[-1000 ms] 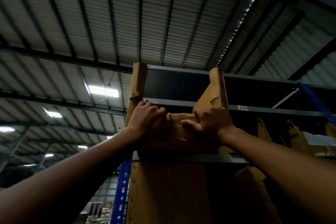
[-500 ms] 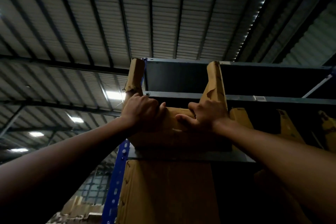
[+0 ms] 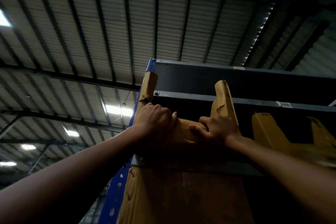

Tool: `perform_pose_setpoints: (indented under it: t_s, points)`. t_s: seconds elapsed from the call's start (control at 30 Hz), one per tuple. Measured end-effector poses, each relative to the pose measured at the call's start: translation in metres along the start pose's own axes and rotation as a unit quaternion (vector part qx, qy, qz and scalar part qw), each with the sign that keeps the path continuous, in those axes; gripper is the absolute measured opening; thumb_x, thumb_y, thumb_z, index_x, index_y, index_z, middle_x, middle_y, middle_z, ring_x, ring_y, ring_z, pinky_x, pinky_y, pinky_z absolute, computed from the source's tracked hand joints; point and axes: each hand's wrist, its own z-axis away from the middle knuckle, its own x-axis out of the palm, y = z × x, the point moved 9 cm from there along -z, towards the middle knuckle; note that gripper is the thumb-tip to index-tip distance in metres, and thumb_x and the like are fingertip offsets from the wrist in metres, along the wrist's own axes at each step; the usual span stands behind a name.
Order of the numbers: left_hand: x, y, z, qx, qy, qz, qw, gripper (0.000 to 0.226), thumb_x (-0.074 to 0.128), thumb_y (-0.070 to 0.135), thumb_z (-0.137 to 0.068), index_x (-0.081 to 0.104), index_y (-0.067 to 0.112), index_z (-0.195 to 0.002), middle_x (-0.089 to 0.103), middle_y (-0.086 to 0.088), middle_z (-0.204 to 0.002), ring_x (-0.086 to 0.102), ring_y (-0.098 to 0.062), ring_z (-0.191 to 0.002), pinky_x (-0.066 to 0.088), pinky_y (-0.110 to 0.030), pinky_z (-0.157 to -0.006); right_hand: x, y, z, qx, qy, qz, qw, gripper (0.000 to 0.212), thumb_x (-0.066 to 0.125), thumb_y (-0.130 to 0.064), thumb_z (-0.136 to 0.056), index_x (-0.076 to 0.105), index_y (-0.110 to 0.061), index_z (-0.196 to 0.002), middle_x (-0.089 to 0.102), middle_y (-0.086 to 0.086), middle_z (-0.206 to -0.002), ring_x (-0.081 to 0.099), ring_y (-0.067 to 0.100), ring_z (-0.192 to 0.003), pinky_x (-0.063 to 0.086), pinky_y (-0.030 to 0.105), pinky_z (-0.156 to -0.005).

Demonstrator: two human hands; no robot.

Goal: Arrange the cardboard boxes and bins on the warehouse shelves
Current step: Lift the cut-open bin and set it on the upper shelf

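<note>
The person is reaching up high with both arms to an open cardboard box (image 3: 183, 131) that is sitting at the left end of a high shelf (image 3: 181, 166). The left hand (image 3: 154, 119) is curling its fingers over the front edge of the box, near the left corner, and is holding it tight. The right hand (image 3: 219, 127) is gripping the same edge further right, with its thumb sticking out toward the other hand. Two torn flaps are standing up from the box. The left flap (image 3: 148, 87) is standing just beside the blue post (image 3: 116, 187) of the rack. The right flap (image 3: 224, 100) is rising in front of a grey beam (image 3: 263, 102) that is running across just above. That beam is hanging low over the box. On the right, a second open box (image 3: 263, 129) is sitting on the same shelf, and it is too dark to tell if the two are touching. Under the shelf, a big brown box (image 3: 181, 198) is filling the space below. Far above, a ribbed metal roof (image 3: 163, 23) is stretching over everything, with bright lights (image 3: 118, 110) shining in it.
</note>
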Motion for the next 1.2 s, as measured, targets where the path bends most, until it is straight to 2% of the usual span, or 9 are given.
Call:
perform_pose_setpoints:
  t_s: [0.13, 0.27, 0.43, 0.57, 0.7, 0.83, 1.0, 1.13, 1.2]
  points:
    - [0.027, -0.003, 0.004, -0.009, 0.010, 0.009, 1.000, 0.051, 0.031, 0.047, -0.100, 0.068, 0.020, -0.078, 0.066, -0.002, -0.073, 0.063, -0.018, -0.070, 0.026, -0.026, -0.074, 0.042, 0.007, 0.000, 0.039, -0.056, -0.028, 0.997, 0.068, 0.012, -0.087, -0.075, 0.051, -0.032, -0.077, 0.061, -0.006, -0.075, 0.059, 0.012, -0.071, 0.050, 0.039, -0.083]
    - [0.055, -0.012, 0.005, -0.016, -0.020, 0.023, 0.999, 0.046, 0.032, 0.047, -0.100, 0.053, 0.025, -0.066, 0.038, 0.010, -0.055, 0.042, -0.008, -0.057, 0.026, -0.024, -0.068, 0.066, 0.009, -0.004, 0.076, -0.114, -0.063, 0.989, 0.074, 0.016, -0.084, -0.072, 0.061, -0.027, -0.085, 0.064, -0.002, -0.080, 0.062, 0.014, -0.074, 0.052, 0.040, -0.083]
    - [0.081, -0.019, 0.008, -0.021, -0.035, 0.083, 0.996, 0.048, 0.038, 0.043, -0.100, 0.039, 0.025, -0.055, 0.041, 0.010, -0.054, 0.045, -0.006, -0.050, 0.032, -0.026, -0.062, 0.081, 0.010, -0.004, 0.079, -0.140, -0.043, 0.986, 0.064, 0.027, -0.078, -0.084, 0.063, -0.025, -0.089, 0.064, -0.002, -0.081, 0.061, 0.015, -0.076, 0.047, 0.034, -0.080]
    - [0.099, -0.021, 0.017, -0.020, -0.058, 0.057, 0.997, 0.045, 0.033, 0.047, -0.100, 0.049, 0.026, -0.064, 0.045, 0.010, -0.055, 0.043, 0.001, -0.050, 0.028, -0.022, -0.059, 0.095, 0.011, -0.004, 0.087, -0.116, 0.000, 0.989, 0.066, 0.025, -0.080, -0.083, 0.063, -0.026, -0.088, 0.064, -0.001, -0.082, 0.061, 0.016, -0.077, 0.049, 0.034, -0.080]
    - [0.108, -0.016, 0.022, -0.016, -0.080, 0.028, 0.996, 0.046, 0.028, 0.048, -0.101, 0.062, 0.026, -0.080, 0.040, 0.012, -0.055, 0.039, 0.001, -0.052, 0.028, -0.024, -0.071, 0.100, 0.013, -0.004, 0.088, -0.066, 0.001, 0.994, 0.069, 0.024, -0.086, -0.076, 0.059, -0.026, -0.078, 0.061, -0.001, -0.073, 0.060, 0.016, -0.068, 0.053, 0.036, -0.074]
    - [0.101, -0.018, 0.016, -0.033, -0.089, 0.042, 0.995, 0.048, 0.029, 0.048, -0.101, 0.055, 0.025, -0.069, 0.042, 0.009, -0.055, 0.045, -0.007, -0.052, 0.026, -0.021, -0.051, 0.089, 0.008, -0.003, 0.061, -0.060, -0.010, 0.996, 0.066, 0.024, -0.086, -0.076, 0.053, -0.027, -0.072, 0.060, -0.002, -0.070, 0.059, 0.014, -0.065, 0.055, 0.037, -0.073]
    - [0.081, -0.018, 0.007, -0.017, -0.070, 0.032, 0.997, 0.055, 0.032, 0.047, -0.102, 0.067, 0.012, -0.078, 0.055, -0.002, -0.066, 0.051, -0.017, -0.061, 0.033, -0.029, -0.060, 0.070, 0.003, -0.009, 0.051, -0.112, -0.027, 0.992, 0.067, 0.030, -0.081, -0.081, 0.061, -0.021, -0.080, 0.063, 0.001, -0.075, 0.062, 0.016, -0.069, 0.055, 0.036, -0.074]
    - [0.085, -0.023, 0.013, -0.013, -0.025, 0.089, 0.996, 0.072, 0.015, 0.065, -0.089, 0.061, 0.015, -0.064, 0.051, 0.002, -0.053, 0.052, -0.016, -0.049, 0.043, -0.030, -0.056, 0.077, 0.008, -0.010, 0.058, -0.086, -0.033, 0.994, 0.070, 0.028, -0.085, -0.077, 0.060, -0.023, -0.076, 0.063, -0.001, -0.071, 0.061, 0.015, -0.065, 0.056, 0.038, -0.074]
    - [0.092, -0.022, 0.019, -0.008, -0.017, 0.092, 0.996, 0.066, 0.020, 0.062, -0.092, 0.061, 0.018, -0.066, 0.043, 0.009, -0.049, 0.045, -0.007, -0.044, 0.036, -0.028, -0.057, 0.086, 0.008, -0.006, 0.066, -0.071, -0.020, 0.995, 0.067, 0.028, -0.084, -0.078, 0.058, -0.024, -0.075, 0.062, -0.002, -0.071, 0.061, 0.014, -0.066, 0.055, 0.037, -0.076]
